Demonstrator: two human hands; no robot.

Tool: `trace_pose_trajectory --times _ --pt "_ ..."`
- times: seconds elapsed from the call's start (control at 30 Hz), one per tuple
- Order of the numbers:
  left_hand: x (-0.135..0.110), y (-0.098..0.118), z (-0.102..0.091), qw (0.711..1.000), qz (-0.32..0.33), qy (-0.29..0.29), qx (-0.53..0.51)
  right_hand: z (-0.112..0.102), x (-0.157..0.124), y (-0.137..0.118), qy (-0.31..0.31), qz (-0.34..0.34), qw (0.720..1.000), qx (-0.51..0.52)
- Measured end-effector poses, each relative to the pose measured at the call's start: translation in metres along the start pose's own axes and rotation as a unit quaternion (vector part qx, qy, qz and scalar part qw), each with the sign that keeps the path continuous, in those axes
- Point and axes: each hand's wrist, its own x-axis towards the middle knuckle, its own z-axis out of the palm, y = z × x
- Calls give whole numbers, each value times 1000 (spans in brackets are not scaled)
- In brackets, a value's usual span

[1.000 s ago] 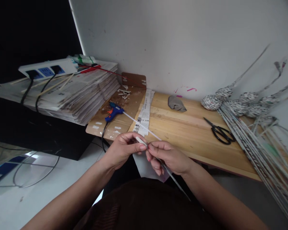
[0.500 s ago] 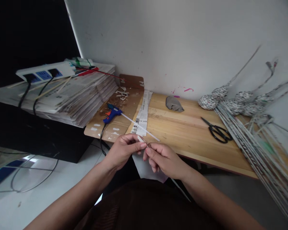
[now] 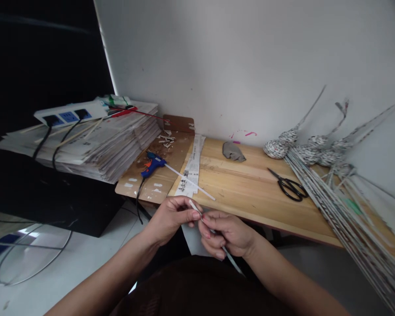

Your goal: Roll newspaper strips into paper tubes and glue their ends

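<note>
My left hand (image 3: 173,217) and my right hand (image 3: 228,232) meet in front of the wooden table's near edge. Both pinch a thin rolled newspaper stick (image 3: 197,210) that runs diagonally from my left fingertips down through my right fist and out below it. A flat piece of pale paper (image 3: 192,239) hangs under my hands. Beyond them a strip of newspaper (image 3: 192,166) lies on the wooden table (image 3: 250,184), with a thin white stick (image 3: 197,186) across it.
A blue glue gun (image 3: 153,163) rests on a cardboard sheet (image 3: 158,175). Left stands a stack of newspapers (image 3: 95,136) carrying a power strip (image 3: 69,116). Black scissors (image 3: 288,186), a grey cloth (image 3: 233,151), rolled paper balls (image 3: 276,148) and several long paper sticks (image 3: 342,206) lie right.
The view has tilted, so the table sits lower in the picture. My hands keep rolling the stick; my right hand has closed round it lower down.
</note>
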Motion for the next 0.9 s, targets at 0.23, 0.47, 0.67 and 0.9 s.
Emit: trace_pose_trajectory --times 0.23,0.47,0.67,0.9 --pt "-10 2 6 998 32 11 49 9 -7 2 63 -2 996 -68" --pt "-14 -1 13 994 25 9 101 22 -21 1 205 -90 910 -348" --pt "-5 -4 25 994 -6 -11 112 24 -37 -2 224 -104 892 -378" --pt "6 -8 31 993 -30 -18 117 3 -41 2 211 -89 934 -275"
